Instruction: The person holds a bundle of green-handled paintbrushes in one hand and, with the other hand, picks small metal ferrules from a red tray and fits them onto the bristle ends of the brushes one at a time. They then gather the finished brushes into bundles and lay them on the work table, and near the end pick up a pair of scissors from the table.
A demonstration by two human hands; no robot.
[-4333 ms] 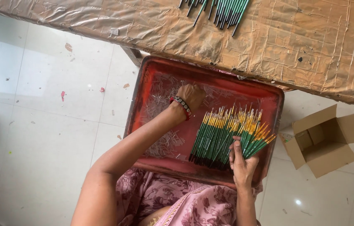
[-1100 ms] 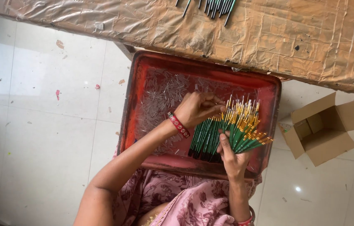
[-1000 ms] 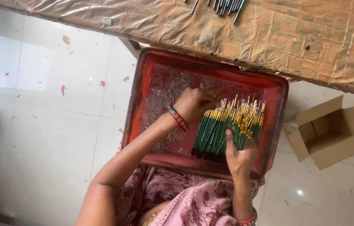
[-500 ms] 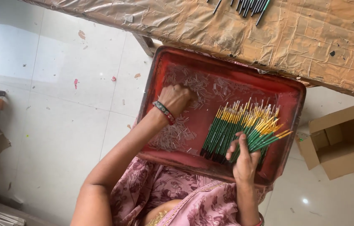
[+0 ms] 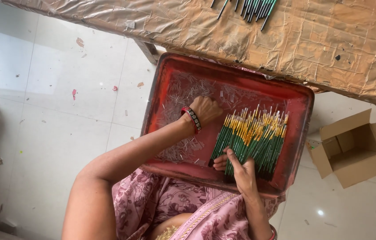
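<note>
While the right hand (image 5: 241,171) curls its fingers around the green paintbrushes (image 5: 252,142) in the red tray (image 5: 297,146), and the left hand (image 5: 206,110) closes among clear caps (image 5: 183,149), loosely gripped brushes could fan out and scatter.

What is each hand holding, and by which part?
Right hand grips the green-handled, gold-ferruled brushes by their handle ends. Left hand rests among clear plastic tubes; any hold there cannot be told.

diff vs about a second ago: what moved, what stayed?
The left hand left the brush bundle and moved left onto the clear plastic caps. The right hand stays on the handle ends. The red tray and cardboard box are unchanged.
</note>
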